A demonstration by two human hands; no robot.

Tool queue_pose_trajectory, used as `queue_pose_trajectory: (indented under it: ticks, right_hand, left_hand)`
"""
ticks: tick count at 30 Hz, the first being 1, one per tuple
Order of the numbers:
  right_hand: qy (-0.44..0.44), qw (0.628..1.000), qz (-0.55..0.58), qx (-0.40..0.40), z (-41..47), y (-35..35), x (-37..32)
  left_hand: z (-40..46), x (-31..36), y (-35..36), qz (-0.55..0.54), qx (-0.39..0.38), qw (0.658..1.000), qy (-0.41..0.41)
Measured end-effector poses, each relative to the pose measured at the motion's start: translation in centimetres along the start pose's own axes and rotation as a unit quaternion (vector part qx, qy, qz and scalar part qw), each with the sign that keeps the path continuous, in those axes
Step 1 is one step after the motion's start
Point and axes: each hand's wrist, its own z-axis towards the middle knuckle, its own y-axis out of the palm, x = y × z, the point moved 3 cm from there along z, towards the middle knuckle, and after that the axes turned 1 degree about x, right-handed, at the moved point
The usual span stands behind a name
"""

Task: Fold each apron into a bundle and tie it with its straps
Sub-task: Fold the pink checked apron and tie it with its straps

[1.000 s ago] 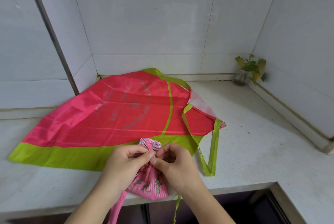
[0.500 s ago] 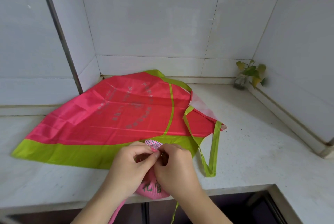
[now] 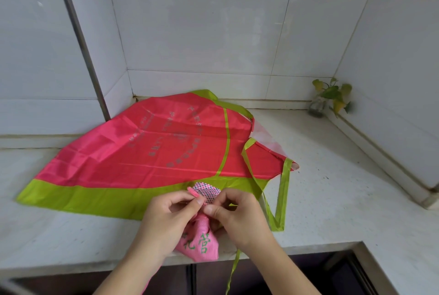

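Both grips pinch pink strap (image 3: 195,194) atop one bundle (image 3: 199,244); one apron (image 3: 152,152) flat.

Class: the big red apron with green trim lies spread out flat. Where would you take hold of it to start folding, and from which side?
Probably pinch the red apron at its green hem's left corner, coming from the near left: that corner lies flat, free, away from both hands.

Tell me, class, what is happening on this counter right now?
A person is tying up a small pink apron bundle at the counter's front edge. The left hand and right hand both pinch its pink strap near the top. Behind it, a larger red apron with green trim lies spread flat, not yet folded, its green straps trailing loose.
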Motion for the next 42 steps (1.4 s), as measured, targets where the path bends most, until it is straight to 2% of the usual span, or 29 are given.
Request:
queue_pose_trajectory:
  ticks: [5,9,12,19,24,27,30,35,39,42]
  right_hand:
    - [-0.005,0.999,-0.016,-0.035,0.1,-0.2,0.1]
    - [-0.027,0.99,-0.138,-0.021,0.0,-0.3,1.0]
    - [-0.066,0.979,-0.193,-0.029,-0.4,-0.8,1.4]
    - [-0.11,0.968,-0.221,-0.035,-0.8,-2.5,1.6]
    - [-0.053,0.985,-0.165,-0.013,-0.6,-3.1,1.6]
    - [-0.018,0.997,-0.062,-0.031,-0.7,-3.2,1.2]
    - [0.011,0.998,0.022,-0.054,-0.8,-2.9,0.9]
    - [0.003,0.995,-0.079,-0.062,-0.5,-2.3,1.4]
    - [-0.035,0.979,-0.188,-0.064,-0.4,-2.2,0.9]
    - [-0.072,0.969,-0.229,-0.062,-0.4,-2.0,0.2]
  left_hand:
    - [0.0,-0.7,-0.4,-0.03,0.02,0.999,-0.02]
    - [0.2,-2.3,-0.8,-0.111,0.061,0.989,-0.079]
    - [0.2,-2.9,-0.7,-0.112,0.084,0.986,-0.096]
    - [0.0,-3.0,-0.7,-0.136,0.129,0.976,-0.109]
    - [-0.4,-2.1,-1.2,-0.032,0.067,0.994,-0.079]
    - [-0.6,-1.4,-1.7,0.068,0.04,0.995,-0.057]
    - [-0.6,-1.3,-1.9,0.09,0.04,0.993,-0.068]
    - [-0.5,-1.1,-1.5,0.042,0.04,0.994,-0.092]
    - [-0.6,-0.2,-1.5,0.131,-0.029,0.988,-0.075]
    - [-0.8,0.9,-1.4,0.217,-0.088,0.971,-0.049]
